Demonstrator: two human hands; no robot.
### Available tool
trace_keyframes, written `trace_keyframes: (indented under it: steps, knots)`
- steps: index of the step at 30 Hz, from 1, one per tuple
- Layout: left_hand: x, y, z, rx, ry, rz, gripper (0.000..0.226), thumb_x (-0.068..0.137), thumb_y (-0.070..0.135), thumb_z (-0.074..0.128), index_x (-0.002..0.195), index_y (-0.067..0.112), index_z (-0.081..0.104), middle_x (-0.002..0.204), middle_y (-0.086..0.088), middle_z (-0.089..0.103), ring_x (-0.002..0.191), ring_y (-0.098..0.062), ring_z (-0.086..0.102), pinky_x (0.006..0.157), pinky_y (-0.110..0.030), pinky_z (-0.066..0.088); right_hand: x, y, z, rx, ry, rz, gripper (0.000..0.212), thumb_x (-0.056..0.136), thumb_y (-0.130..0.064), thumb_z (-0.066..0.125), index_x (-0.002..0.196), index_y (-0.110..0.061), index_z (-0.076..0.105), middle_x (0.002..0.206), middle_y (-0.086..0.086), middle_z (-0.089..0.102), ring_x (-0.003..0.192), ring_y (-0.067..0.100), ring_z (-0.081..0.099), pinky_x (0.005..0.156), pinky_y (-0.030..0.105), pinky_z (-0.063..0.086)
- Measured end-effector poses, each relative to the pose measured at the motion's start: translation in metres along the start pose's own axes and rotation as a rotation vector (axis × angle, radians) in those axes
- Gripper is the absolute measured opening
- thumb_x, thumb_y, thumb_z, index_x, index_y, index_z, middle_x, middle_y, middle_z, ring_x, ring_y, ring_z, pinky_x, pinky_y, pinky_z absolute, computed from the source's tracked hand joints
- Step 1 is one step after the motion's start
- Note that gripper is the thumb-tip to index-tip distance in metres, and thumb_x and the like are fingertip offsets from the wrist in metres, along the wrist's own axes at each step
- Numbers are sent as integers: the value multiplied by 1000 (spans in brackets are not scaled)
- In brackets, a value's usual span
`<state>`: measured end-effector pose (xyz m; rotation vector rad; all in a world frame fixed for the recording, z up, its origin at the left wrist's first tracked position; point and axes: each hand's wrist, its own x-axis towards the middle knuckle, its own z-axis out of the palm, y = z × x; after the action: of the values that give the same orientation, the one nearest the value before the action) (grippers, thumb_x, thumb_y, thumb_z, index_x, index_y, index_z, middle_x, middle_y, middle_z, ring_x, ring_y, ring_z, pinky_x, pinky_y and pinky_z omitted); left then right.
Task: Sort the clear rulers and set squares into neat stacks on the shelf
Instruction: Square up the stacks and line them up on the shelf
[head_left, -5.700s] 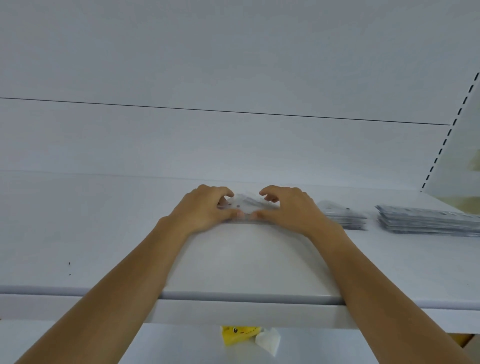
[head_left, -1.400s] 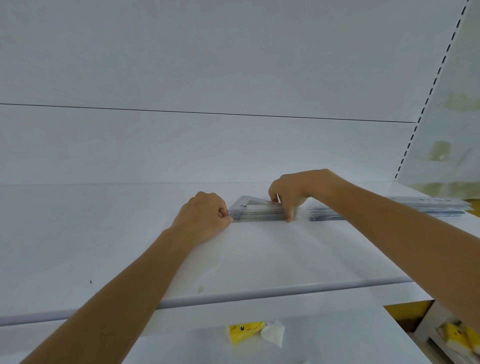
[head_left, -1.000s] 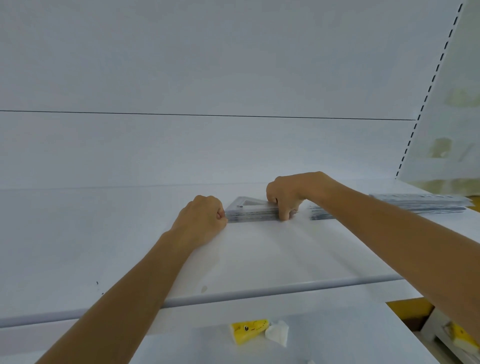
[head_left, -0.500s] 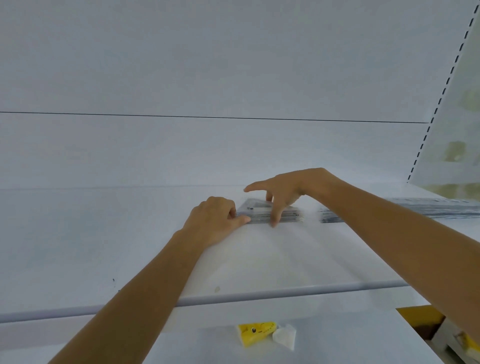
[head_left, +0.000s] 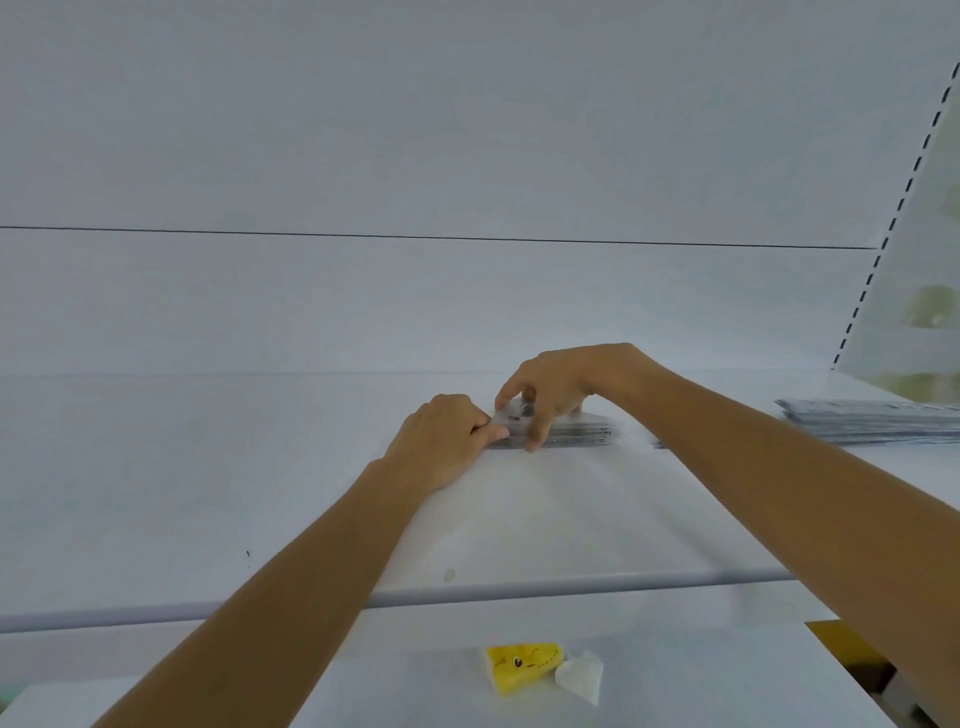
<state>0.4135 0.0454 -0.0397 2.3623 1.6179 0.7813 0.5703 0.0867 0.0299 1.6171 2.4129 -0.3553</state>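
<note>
A low stack of clear set squares (head_left: 576, 434) lies on the white shelf (head_left: 208, 467) near its middle. My left hand (head_left: 441, 441) is curled against the stack's left end, thumb pressed to its front corner. My right hand (head_left: 550, 389) arches over the stack from above, fingers spread, thumb on the front edge and index finger touching the top piece. A second, longer stack of clear rulers (head_left: 872, 421) lies to the right on the same shelf, partly hidden by my right forearm.
The shelf's rounded front edge (head_left: 519, 592) runs across below my arms. On the lower shelf sit a yellow packet (head_left: 522, 667) and a white wrapper (head_left: 581, 675). A slotted upright (head_left: 883, 244) bounds the bay on the right. The back panel rises behind the stacks.
My right hand has gone from a fist pressing the stack's front to spread fingers resting on top. My left hand stayed at the left end. The view shifted slightly.
</note>
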Motion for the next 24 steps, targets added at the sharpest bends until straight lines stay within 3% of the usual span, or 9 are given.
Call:
trace_keyframes:
  steps: [8, 12, 15, 18, 19, 21, 22, 24]
  knots:
    - [1, 0, 3, -137, 0, -55, 35, 79, 30, 70, 61, 5, 53, 64, 1, 45, 57, -14, 40, 54, -23, 32, 5, -9, -5, -97, -30, 34, 78, 62, -31, 83, 130, -34, 46, 98, -7, 46, 89, 24, 61, 71, 31, 56]
    - [2, 1, 3, -171, -13, -68, 27, 79, 28, 69, 73, 3, 63, 66, 2, 50, 62, -16, 47, 59, -23, 37, 6, -8, -3, -80, -23, 32, 78, 64, -29, 82, 132, -33, 45, 96, -10, 41, 94, 23, 58, 72, 30, 55]
    - [0, 2, 2, -141, -23, -48, 24, 81, 29, 67, 72, 8, 60, 72, 2, 52, 65, -13, 49, 61, -22, 39, -1, -3, -2, -45, -13, 20, 88, 66, -34, 81, 139, -36, 32, 110, -10, 39, 100, 19, 52, 80, 27, 49]
    - [-2, 4, 1, -95, -21, -43, 25, 81, 28, 64, 70, 7, 56, 75, -3, 52, 66, -17, 48, 62, -27, 41, -13, 6, -5, -71, -2, 73, 103, 63, -44, 81, 145, -31, 19, 137, -5, 43, 123, 22, 45, 96, 31, 40]
    - [-3, 5, 0, -82, -16, -45, 26, 81, 28, 64, 68, 8, 54, 75, -3, 53, 66, -18, 49, 62, -28, 42, -19, 9, -6, -94, 0, 109, 97, 62, -46, 80, 142, -25, 29, 136, -3, 47, 122, 23, 47, 97, 33, 41]
    - [-3, 6, -1, -67, 2, -55, 23, 79, 29, 65, 73, 8, 59, 79, -5, 59, 71, -21, 56, 67, -32, 48, -29, 17, -9, -170, -5, 153, 63, 62, -46, 80, 111, -12, 59, 105, 3, 64, 99, 25, 58, 86, 34, 45]
    - [-4, 7, -1, -62, 11, -63, 22, 79, 29, 65, 77, 8, 61, 82, -6, 61, 75, -22, 59, 70, -34, 50, -34, 20, -8, -201, -13, 171, 47, 63, -45, 80, 91, -11, 63, 87, 2, 63, 87, 24, 58, 77, 33, 44]
    - [-4, 8, 0, -46, 28, -76, 22, 79, 29, 65, 81, 7, 63, 84, -7, 63, 79, -23, 60, 73, -36, 52, -41, 28, -3, -232, -41, 218, 40, 65, -38, 79, 90, -10, 66, 85, 1, 63, 86, 23, 59, 68, 29, 42]
